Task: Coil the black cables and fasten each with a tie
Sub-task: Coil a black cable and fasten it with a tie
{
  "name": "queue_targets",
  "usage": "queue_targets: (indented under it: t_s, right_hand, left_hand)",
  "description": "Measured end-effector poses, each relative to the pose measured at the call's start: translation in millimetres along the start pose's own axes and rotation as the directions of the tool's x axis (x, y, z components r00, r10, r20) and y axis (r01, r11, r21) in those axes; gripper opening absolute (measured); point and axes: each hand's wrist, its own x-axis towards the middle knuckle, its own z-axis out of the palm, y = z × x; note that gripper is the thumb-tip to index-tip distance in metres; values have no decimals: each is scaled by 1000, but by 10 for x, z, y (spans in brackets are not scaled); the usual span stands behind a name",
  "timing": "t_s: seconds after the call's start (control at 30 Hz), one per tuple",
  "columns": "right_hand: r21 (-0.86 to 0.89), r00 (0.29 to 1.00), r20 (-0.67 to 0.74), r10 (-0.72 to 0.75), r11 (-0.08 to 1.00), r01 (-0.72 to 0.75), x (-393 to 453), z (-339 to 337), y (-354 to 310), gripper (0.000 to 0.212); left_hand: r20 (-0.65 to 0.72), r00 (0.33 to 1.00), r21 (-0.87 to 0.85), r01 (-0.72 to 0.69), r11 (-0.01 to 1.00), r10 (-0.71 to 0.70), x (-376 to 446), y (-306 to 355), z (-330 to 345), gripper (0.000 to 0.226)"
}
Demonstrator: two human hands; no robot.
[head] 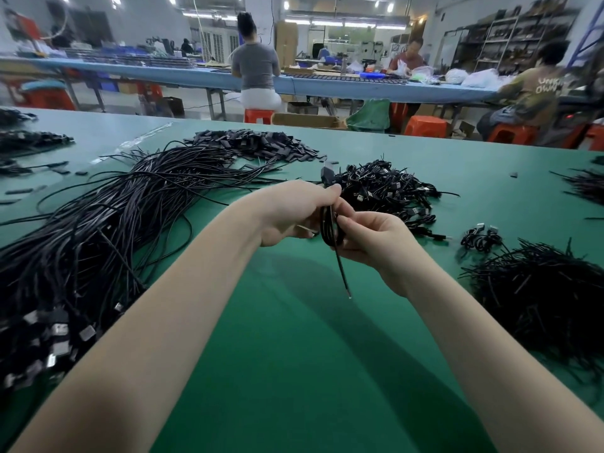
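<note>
Green table (loose cables piled left): left hand and right hand both pinch a coiled black cable between them.

Table: loose uncoiled cables heaped at left, near to mid. Pile of flat tags far, behind that heap. Coiled cables piled centre-far, right of it. Heap of ties at right, near; one coiled pair just beyond it.
</note>
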Motion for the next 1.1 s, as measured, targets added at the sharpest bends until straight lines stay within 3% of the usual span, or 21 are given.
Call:
queue_targets:
  t_s: [0.07, 0.13, 0.3, 0.43, 0.6, 0.7, 0.87, 0.97, 1.03, 1.07, 1.1]
  right_hand:
    - [-46, 1000, -18, -2, 999, 1, 9, -14, 0, 29]
    - [-74, 1000, 4, 18, 997, -18, 7, -17, -10, 24]
    - [21, 974, 215, 67, 997, -73, -37, 25, -28, 42]
    - [-208, 991, 116, -62, 974, 85, -41, 119, -6, 21]
    - [-504, 973, 59, -221, 835, 220, -24, 159, 23, 24]
    - [-615, 974, 3, -226, 768, 180, 10, 168, 85, 18]
    - [-819, 975, -118, -188, 573, 12, 2, 134, 189, 33]
    - [-838, 979, -167, -115, 540, -79, 23, 52, 243, 28]
    - [-799, 972, -236, -9, 570, -189, 77, -45, 267, 28]
    - [-793, 967, -248, 52, 562, -234, 97, -108, 266, 29]
    - [-805, 966, -231, 112, 536, -255, 107, -173, 257, 29]
  left_hand:
    - [-45, 999, 43, -16, 999, 18, 28, -19, 15, 44]
    - [-36, 998, -47, -59, 997, 58, 65, -45, 50, 37]
    - [-89, 993, -300, -105, 948, 82, 141, -87, 139, 33]
    - [-147, 986, -310, -118, 943, 75, 184, -120, 200, 33]
    - [-219, 973, -311, -146, 939, 79, 230, -160, 305, 32]
    - [-244, 966, -308, -163, 937, 88, 263, -193, 351, 33]
    - [-198, 978, -341, -128, 931, 62, 311, -259, 397, 35]
    - [-108, 994, -266, -22, 964, -8, 296, -292, 405, 31]
    - [-190, 982, -159, -40, 986, 9, 297, -315, 360, 26]
    - [-305, 945, 17, -116, 993, 115, 319, -349, 315, 24]
    - [-403, 864, 293, -192, 937, 303, 355, -394, 263, 22]
